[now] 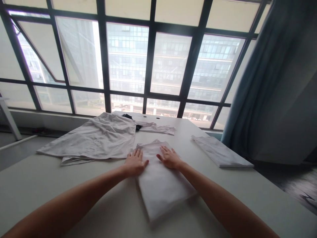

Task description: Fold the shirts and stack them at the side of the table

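A folded white cloth garment (pixel 163 188) lies on the white table (pixel 109 201) in front of me, its long side running away from me. My left hand (pixel 135 163) rests flat on its left edge near the far end, fingers stretched out. On the right part of the same garment lies my right hand (pixel 169 157), palm down with the fingers spread. Neither hand grips the fabric. Just beyond my left hand, a larger white garment (pixel 99 138) is spread out with wrinkles, and it hangs over the table's left edge.
Another folded white cloth (pixel 220 152) lies at the table's right edge. Farther back are a rumpled white piece (pixel 158 128) and small dark items (pixel 138 127). Large windows (pixel 128 59) stand behind the table, with a dark blue-grey curtain (pixel 262 82) on the right.
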### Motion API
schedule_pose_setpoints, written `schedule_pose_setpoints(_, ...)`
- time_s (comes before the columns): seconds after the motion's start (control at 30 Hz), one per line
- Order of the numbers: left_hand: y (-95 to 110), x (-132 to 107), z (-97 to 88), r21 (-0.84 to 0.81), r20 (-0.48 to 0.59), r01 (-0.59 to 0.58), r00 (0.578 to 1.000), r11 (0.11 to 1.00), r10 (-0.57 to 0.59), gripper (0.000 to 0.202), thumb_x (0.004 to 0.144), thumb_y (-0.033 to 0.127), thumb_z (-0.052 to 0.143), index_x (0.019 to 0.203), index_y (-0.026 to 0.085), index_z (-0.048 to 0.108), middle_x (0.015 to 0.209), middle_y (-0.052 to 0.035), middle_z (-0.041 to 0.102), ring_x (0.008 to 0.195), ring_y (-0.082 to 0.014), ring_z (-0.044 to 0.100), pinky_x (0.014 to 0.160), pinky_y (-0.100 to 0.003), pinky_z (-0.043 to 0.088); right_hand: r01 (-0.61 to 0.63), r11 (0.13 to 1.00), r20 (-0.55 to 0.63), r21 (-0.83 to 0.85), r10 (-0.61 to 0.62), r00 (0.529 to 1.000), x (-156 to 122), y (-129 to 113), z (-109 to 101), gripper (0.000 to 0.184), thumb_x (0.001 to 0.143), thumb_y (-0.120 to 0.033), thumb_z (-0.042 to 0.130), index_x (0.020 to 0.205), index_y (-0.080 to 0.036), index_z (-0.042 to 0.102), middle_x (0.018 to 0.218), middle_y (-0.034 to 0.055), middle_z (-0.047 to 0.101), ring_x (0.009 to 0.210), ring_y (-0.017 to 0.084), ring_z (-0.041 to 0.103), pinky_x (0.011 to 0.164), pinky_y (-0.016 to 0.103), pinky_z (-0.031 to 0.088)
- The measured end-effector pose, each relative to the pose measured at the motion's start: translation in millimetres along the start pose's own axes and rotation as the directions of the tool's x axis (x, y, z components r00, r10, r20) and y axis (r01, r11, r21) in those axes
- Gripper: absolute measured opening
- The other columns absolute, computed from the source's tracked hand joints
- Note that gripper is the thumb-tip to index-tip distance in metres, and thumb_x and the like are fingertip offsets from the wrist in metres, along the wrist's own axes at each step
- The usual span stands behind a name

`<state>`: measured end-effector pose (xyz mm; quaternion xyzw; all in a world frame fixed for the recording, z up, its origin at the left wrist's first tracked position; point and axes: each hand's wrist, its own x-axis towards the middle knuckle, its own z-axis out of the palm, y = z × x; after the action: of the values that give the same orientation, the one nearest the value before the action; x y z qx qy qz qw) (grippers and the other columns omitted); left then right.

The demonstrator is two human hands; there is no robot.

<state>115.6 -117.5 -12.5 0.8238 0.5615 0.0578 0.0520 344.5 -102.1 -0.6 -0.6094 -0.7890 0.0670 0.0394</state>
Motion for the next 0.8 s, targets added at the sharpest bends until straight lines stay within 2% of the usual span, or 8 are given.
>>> schedule_pose_setpoints(0.13,6,-10,-2.3,0.096,-0.076,-0.06,0.995,0.994,0.067,0.075,0.093,0.063,0.03,0.142,0.009,0.047,0.15,-0.0243,0.041,0.141,-0.0391,0.035,0.114,-0.06,0.013,0.035,0.998,0.05,0.057,-0.038,0.998,-17,14,2,0.073,0.098,-0.058,0.023,0.156,-0.013,0.024,0.163,0.0102,0.016,0.151,0.024,0.014,0.121,0.046,0.009)
schedule_pose_setpoints(0.37,-15,5,-4.1,0.029,0.042,-0.043,0.998,0.999,0.041,0.08,0.096,0.065,0.02,0.154,0.011,0.026,0.162,-0.0158,0.014,0.15,-0.0329,0.014,0.118,-0.05,0.015,0.096,0.989,-0.009,0.108,-0.096,0.995,-10,36,5,0.075,0.097,-0.056,0.033,0.154,-0.008,0.03,0.161,0.014,0.024,0.149,0.026,0.02,0.121,0.042,0.014)
schedule_pose_setpoints(0.47,-5,0,-7.9,0.073,-0.017,0.017,1.0,0.997,-0.016,0.082,0.095,0.065,0.025,0.152,0.007,0.031,0.16,-0.0198,0.018,0.149,-0.0366,0.014,0.119,-0.053,0.01,0.089,0.99,-0.055,0.111,-0.083,0.995,-11,35,8,0.073,0.096,-0.056,0.036,0.152,-0.009,0.034,0.16,0.0142,0.028,0.148,0.027,0.023,0.121,0.044,0.016)
schedule_pose_setpoints(0.53,11,-12,-10.3,0.056,-0.078,-0.081,0.993,0.995,0.086,0.077,0.097,0.062,0.025,0.151,0.008,0.036,0.16,-0.018,0.02,0.149,-0.0349,0.012,0.12,-0.053,0.005,0.091,0.99,-0.094,0.111,-0.08,0.992,-12,34,9,0.07,0.096,-0.054,0.038,0.15,-0.01,0.039,0.158,0.0148,0.032,0.146,0.027,0.027,0.121,0.043,0.019)
schedule_pose_setpoints(0.6,30,-29,-10.7,0.008,-0.093,-0.341,0.936,0.94,0.341,0.072,0.098,0.062,0.024,0.151,0.014,0.037,0.161,-0.0118,0.021,0.15,-0.0299,0.011,0.121,-0.049,0.004,0.102,0.99,-0.145,0.096,-0.087,0.986,-14,33,10,0.066,0.096,-0.052,0.039,0.147,-0.011,0.044,0.155,0.0154,0.038,0.144,0.027,0.033,0.12,0.043,0.021)
schedule_pose_setpoints(0.67,45,-44,-8.6,-0.067,-0.05,-0.563,0.826,0.824,0.561,0.071,0.098,0.064,0.025,0.153,0.02,0.034,0.161,-0.0076,0.022,0.15,-0.0274,0.014,0.122,-0.048,0.008,0.112,0.991,-0.189,0.071,-0.097,0.977,-15,34,10,0.06,0.097,-0.048,0.04,0.145,-0.013,0.047,0.153,0.0144,0.042,0.142,0.027,0.037,0.119,0.043,0.021)
schedule_pose_setpoints(0.73,54,-54,-5.4,-0.131,-0.01,-0.645,0.76,0.753,0.65,0.07,0.098,0.064,0.026,0.154,0.022,0.032,0.16,-0.0072,0.025,0.15,-0.0283,0.017,0.121,-0.05,0.011,0.109,0.992,-0.196,0.058,-0.096,0.976,-16,35,10,0.056,0.098,-0.047,0.038,0.144,-0.016,0.049,0.152,0.0122,0.043,0.142,0.026,0.037,0.119,0.044,0.021)
schedule_pose_setpoints(0.8,57,-58,-2.8,-0.158,0.004,-0.651,0.751,0.742,0.66,0.068,0.098,0.062,0.027,0.154,0.023,0.031,0.16,-0.0078,0.027,0.149,-0.0302,0.018,0.12,-0.053,0.012,0.095,0.993,-0.17,0.065,-0.083,0.982,-15,37,10,0.055,0.099,-0.048,0.036,0.144,-0.019,0.048,0.153,0.0104,0.042,0.142,0.025,0.036,0.119,0.045,0.021)
